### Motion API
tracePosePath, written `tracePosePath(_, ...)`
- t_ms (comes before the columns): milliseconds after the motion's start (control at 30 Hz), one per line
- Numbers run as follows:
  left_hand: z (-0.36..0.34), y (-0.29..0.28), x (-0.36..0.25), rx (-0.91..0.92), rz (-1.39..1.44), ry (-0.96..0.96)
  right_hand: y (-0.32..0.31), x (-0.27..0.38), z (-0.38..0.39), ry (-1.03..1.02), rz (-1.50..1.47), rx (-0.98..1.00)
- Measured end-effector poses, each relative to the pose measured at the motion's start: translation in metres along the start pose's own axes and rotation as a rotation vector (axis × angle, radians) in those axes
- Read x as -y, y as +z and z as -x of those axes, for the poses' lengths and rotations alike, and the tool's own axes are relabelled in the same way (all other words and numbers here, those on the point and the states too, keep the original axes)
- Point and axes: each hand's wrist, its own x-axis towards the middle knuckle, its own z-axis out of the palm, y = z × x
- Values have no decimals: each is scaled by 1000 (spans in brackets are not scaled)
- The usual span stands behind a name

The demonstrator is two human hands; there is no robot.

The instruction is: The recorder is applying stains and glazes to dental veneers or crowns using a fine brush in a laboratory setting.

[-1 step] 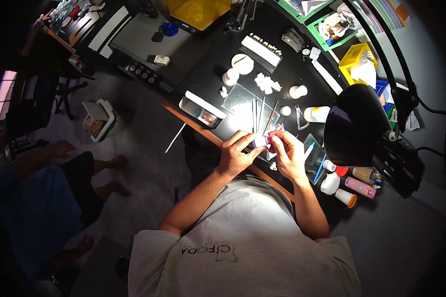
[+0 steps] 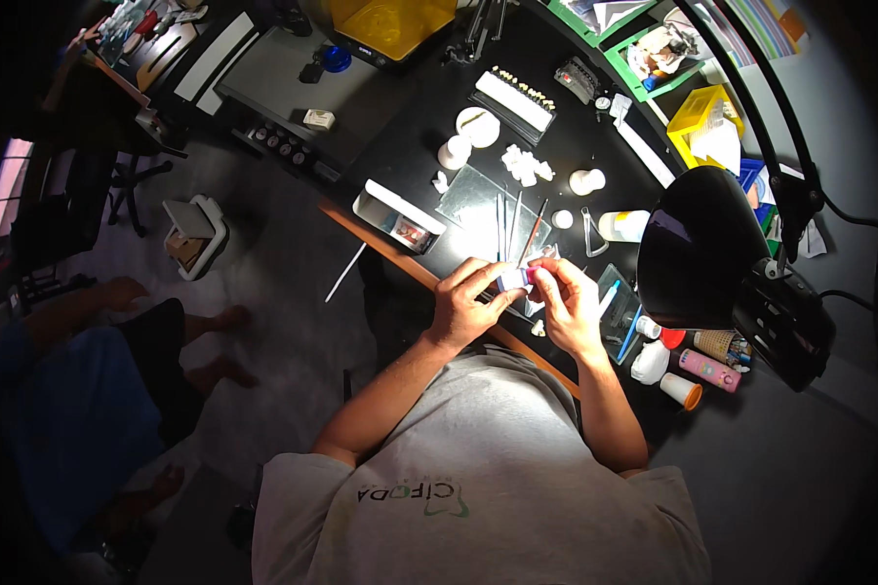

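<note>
At the desk's near edge, my left hand (image 2: 466,300) is closed around a small pale-purple, block-like piece (image 2: 513,280). My right hand (image 2: 570,304) pinches a tiny pink bit (image 2: 532,276) against the right end of that piece. Fingers cover much of both, so their exact kind cannot be made out. Just beyond my fingertips lie several thin tools, among them a reddish-brown stick (image 2: 534,232), on a bright glass plate (image 2: 463,198). A white box (image 2: 397,216) with a picture on its side is left of my hands.
A black lamp head (image 2: 702,249) hangs close on the right. White jars (image 2: 454,151), crumpled tissue (image 2: 527,164), a white bottle (image 2: 622,225) and a rack of tooth-shaped tabs (image 2: 515,102) stand farther back. Cups and a pink can (image 2: 709,370) sit at right. Another person (image 2: 83,409) is at far left.
</note>
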Motion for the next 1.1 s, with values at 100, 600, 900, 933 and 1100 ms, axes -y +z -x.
tracePosePath(100,-1,0,1,-2,-10,-7,1,1,0,-11,10,-3)
tracePosePath(600,0,-1,1,5,30,-24,2,-8,-6,5,-83,2)
tracePosePath(900,-1,-3,-4,-18,24,-19,2,-6,-10,87,43,-16)
tracePosePath(933,-1,-3,-5,-19,25,-21,2,-7,-11,70,70,-16)
tracePosePath(1100,-3,-4,-6,-37,40,-15,3,-6,-13,57,92,-5)
